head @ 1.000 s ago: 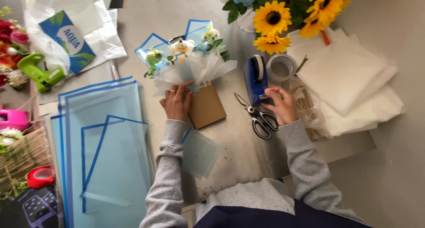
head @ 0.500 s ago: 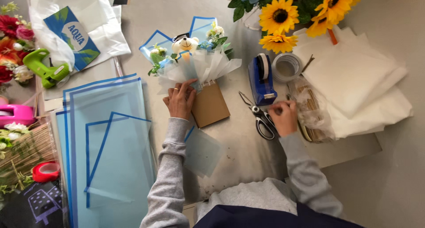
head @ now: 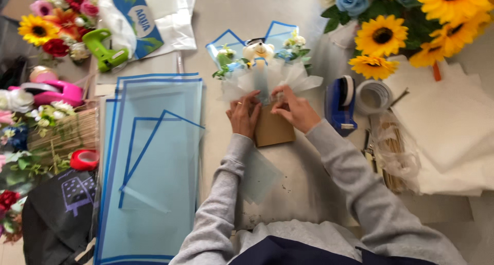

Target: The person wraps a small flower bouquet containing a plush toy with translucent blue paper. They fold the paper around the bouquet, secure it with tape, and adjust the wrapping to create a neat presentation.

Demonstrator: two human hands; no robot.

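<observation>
Both hands, left hand (head: 244,115) & right hand (head: 291,109), are pinching the small bouquet's (head: 263,72) white wrap at the neck, prob. gathering it tight above the brown card (head: 274,128).

— Where is there open room on the tabletop (head: 309,182)?

— A bare strip runs below the brown card (head: 274,128), between the sleeves.

— And what blocks the sides?

— Blue wrapping sheets (head: 154,162) crowd the left; a blue tape dispenser (head: 340,104), a tape roll (head: 374,96) and white paper (head: 447,126) close off the right.
</observation>
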